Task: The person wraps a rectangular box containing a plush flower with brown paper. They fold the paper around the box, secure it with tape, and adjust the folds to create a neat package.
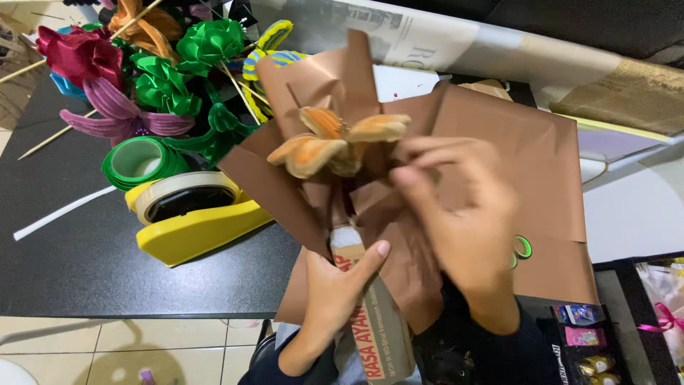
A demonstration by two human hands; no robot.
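- Upper left of the frame: a heap of ribbon flowers [142,71] on sticks, with a green tape roll [139,162] just below.
- Left of centre: a yellow tape dispenser [192,214] on the black table [64,257].
- Lower centre: the left hand [335,303] is closed round the bouquet's taped stem [347,246], thumb up.
- Centre: an orange flower [335,142] sits in brown paper [527,164].
- Right of centre: the right hand [463,221], blurred, pinches a paper fold.

One camera on my head, looking steeply down.

It sits close above my left hand [335,299] and right hand [463,214], facing forward over the black counter [71,257]; tiled floor [142,342] shows at the lower edge.
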